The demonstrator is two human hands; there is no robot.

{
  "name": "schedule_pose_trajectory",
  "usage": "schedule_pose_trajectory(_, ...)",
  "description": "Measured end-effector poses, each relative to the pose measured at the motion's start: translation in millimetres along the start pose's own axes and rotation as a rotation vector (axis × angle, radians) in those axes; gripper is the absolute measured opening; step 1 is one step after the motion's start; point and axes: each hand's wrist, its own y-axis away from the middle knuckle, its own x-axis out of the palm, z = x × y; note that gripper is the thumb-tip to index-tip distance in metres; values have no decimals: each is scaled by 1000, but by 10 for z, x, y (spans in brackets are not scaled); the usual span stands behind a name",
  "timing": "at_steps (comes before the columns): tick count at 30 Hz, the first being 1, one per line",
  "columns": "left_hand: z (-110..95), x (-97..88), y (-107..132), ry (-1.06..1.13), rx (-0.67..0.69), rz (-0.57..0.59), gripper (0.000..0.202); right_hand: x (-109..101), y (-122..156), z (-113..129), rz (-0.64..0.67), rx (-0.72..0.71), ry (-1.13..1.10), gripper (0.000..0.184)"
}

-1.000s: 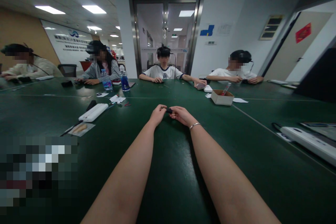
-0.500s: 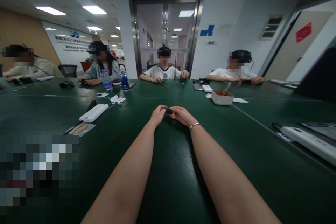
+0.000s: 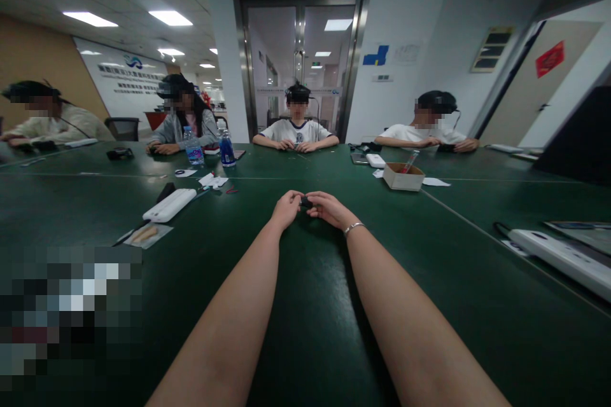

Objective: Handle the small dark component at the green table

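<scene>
Both of my arms stretch forward over a dark green table [image 3: 315, 305]. A small black object [image 3: 305, 202] sits between my two hands; its kind is too small to make out. My left hand [image 3: 288, 208] is closed, pinching its left side with thumb and fingers. From the other side, my right hand [image 3: 329, 210], with a silver bracelet [image 3: 353, 227] at the wrist, grips its right end with thumb and fingertips. My fingers hide part of the object.
Left of my hands lie a white power strip [image 3: 169, 205], a small clear bag [image 3: 147, 235] and paper scraps [image 3: 212, 180]. Two bottles [image 3: 226, 147] stand farther back. At right are an open cardboard box [image 3: 403, 177] and another power strip [image 3: 558, 257]. Several people sit around the table.
My right fingers have shifted slightly on the black object, which has turned a little. The person opposite has brought both hands together.
</scene>
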Motion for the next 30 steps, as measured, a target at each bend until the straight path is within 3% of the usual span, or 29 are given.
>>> schedule_pose_trajectory(4,10,5,-13,-5,-7,-6,23,25,-58,-33,-22,18,205,19)
schedule_pose_trajectory(7,-4,2,-6,-13,-20,-12,23,11,-48,-37,11,-50,206,13)
schedule_pose_trajectory(10,-28,-5,11,-4,-16,-8,24,-4,-13,-21,58,-59,90,37)
schedule_pose_trajectory(14,-32,-8,16,-9,-19,-10,24,22,-29,-20,9,27,136,15)
schedule_pose_trajectory(17,-36,-9,15,-11,-24,-8,24,35,-54,-33,-2,10,184,7)
schedule_pose_trajectory(18,-41,-9,17,-7,-27,-7,24,31,-55,-36,9,-4,174,6)
schedule_pose_trajectory(21,-57,-9,24,7,-31,-9,24,11,-51,-39,46,-14,120,26)
schedule_pose_trajectory(26,-33,-5,12,8,-29,-1,22,14,-49,-34,10,-1,196,11)
schedule_pose_trajectory(30,-19,-6,7,-3,-19,0,23,18,-17,-19,26,-53,147,37)
